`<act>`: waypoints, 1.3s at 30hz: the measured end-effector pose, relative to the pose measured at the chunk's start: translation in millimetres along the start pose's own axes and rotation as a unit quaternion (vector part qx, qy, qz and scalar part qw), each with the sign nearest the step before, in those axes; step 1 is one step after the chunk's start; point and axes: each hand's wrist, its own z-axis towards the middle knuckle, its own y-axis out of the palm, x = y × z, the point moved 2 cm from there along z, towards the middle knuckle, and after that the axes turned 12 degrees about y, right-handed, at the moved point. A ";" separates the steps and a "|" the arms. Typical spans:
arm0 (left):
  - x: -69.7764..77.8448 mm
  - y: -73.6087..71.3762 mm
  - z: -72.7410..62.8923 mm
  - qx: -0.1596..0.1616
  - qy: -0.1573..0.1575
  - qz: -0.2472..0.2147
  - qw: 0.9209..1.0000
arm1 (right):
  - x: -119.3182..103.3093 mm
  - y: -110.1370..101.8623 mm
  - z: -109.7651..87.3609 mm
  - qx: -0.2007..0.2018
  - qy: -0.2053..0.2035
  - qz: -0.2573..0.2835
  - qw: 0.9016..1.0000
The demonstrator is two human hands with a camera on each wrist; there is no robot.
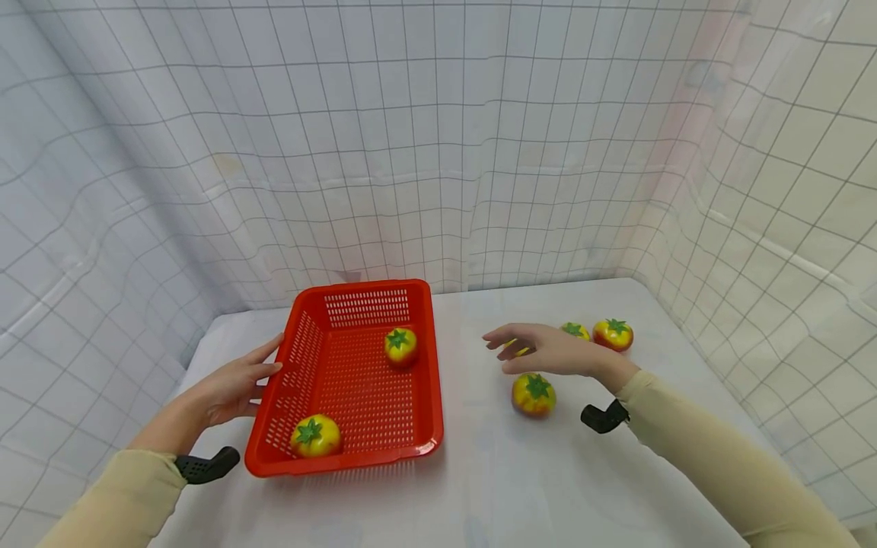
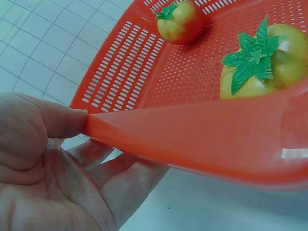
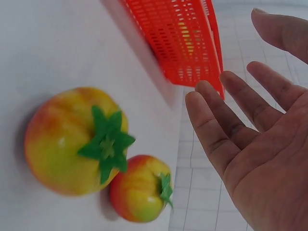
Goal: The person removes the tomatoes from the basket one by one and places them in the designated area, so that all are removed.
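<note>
My left hand (image 1: 229,387) pinches the left rim of a red plastic basket (image 1: 366,392), thumb on the rim and fingers underneath in the left wrist view. Inside the basket, one yellow-red artificial tomato (image 1: 400,348) with a green leafy top sits toward the right; another tomato (image 1: 317,436) lies in the near left corner. Over the table to the right hovers my right hand (image 1: 548,352), fingers spread and holding nothing. Just below it is a near tomato (image 1: 534,396). A further tomato (image 1: 518,349) is mostly hidden behind its fingers.
Behind the right hand, a partly hidden tomato (image 1: 575,329) and another tomato (image 1: 613,335) rest on the white table (image 1: 493,479). White grid-patterned curtains (image 1: 411,152) hang at the back and both sides.
</note>
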 end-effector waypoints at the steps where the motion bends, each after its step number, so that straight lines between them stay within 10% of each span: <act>1: 0.0 -0.1 0.2 0.000 0.000 0.000 1.000 | -3.1 1.6 3.0 -0.001 -0.004 -0.002 1.000; 39: 3.1 4.3 -2.5 0.005 0.001 0.006 1.000 | -113.0 62.6 93.3 0.009 -0.118 -0.166 0.979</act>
